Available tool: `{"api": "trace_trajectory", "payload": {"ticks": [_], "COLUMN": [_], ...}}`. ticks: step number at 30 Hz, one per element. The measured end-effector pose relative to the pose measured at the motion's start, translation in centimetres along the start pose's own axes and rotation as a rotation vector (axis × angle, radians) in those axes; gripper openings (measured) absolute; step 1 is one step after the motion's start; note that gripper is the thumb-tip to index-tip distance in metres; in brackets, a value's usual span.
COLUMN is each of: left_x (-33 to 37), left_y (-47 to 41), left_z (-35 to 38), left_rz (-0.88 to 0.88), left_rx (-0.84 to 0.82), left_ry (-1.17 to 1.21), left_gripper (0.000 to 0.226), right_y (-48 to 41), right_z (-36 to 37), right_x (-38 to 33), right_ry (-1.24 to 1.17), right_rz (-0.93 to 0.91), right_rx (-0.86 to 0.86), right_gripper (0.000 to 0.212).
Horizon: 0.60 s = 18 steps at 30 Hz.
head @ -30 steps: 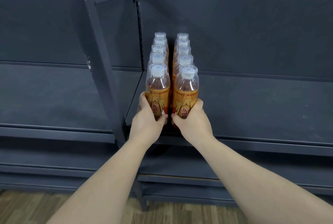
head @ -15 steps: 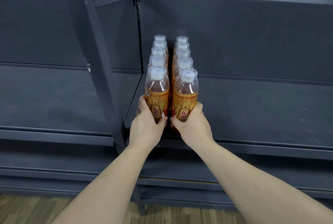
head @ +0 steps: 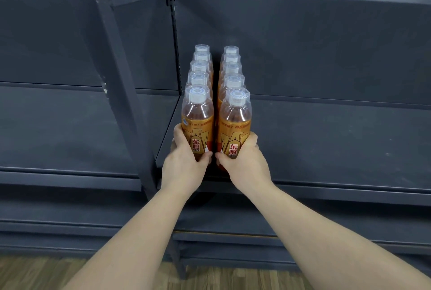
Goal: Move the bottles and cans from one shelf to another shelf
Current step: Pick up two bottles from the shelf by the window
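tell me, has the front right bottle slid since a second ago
No. The front right bottle has its cap level with the shelf rear crease, as before.

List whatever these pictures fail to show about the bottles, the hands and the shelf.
1. Rear bottles: the head view shows only their caps; the left front bottle and right front bottle hide their bodies.
2. Front bottle bases: covered by the left hand and right hand, so contact with the shelf cannot be told.
3. Small label print: too small to read.
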<state>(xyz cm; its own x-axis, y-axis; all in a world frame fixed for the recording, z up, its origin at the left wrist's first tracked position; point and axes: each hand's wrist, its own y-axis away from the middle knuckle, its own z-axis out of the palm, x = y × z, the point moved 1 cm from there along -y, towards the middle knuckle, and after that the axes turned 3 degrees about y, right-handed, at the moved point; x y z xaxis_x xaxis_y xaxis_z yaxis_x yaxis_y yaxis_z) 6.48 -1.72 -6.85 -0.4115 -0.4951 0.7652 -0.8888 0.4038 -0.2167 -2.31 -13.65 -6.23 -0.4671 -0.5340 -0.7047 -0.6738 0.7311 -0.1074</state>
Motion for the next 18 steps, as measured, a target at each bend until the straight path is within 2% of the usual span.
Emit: {"api": "trace_trajectory", "payload": {"ticks": [18], "left_x": [0.25], "left_y": [0.23], "left_z": [0.25], "left_rz": [-0.044], "left_rx": [-0.015], "left_ry": [0.018], "left_gripper": [0.088], "right_y": [0.57], "right_z": [0.11], "right_x": [-0.28], "right_ry": [-0.018], "right_rz": [0.037], "right_rx": [0.002], "right_gripper": [0.079]}}
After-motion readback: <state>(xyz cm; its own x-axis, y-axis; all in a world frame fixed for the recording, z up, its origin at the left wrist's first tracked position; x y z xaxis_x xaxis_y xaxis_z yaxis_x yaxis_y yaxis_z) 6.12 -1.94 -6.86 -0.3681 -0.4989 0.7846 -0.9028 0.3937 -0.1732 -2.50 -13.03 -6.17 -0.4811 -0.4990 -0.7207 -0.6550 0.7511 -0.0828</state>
